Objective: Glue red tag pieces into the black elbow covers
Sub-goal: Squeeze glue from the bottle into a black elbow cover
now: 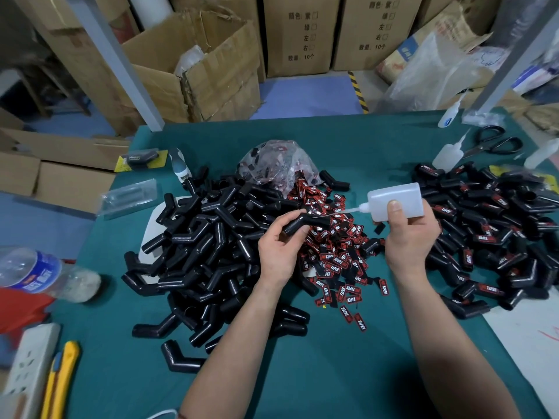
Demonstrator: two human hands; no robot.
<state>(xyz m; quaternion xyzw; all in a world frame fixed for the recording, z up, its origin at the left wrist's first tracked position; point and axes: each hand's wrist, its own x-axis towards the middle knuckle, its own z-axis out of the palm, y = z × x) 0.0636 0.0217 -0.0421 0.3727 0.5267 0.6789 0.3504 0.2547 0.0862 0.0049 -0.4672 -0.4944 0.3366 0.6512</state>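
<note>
Green table (332,373) under red tag pile (332,258); over the pile my left hand (278,249) grips one black elbow cover (302,222), right of it my right hand (411,237) grips glue bottle (396,204), nozzle at the cover

Blk elbow covers (211,237), red/blk tags (332,267) w/ white text, teal tablecloth (332,373), whitish glue bottle (399,201)

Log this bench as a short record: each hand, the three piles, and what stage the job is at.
left hand: grips a black cover
right hand: grips glue bottle, nozzle at the cover's bend
left pile: bare covers
middle pile: red tags, spilling from a plastic bag
right pile: tagged covers
surface: green table
stage: gluing; no tag visible on the held cover
</note>
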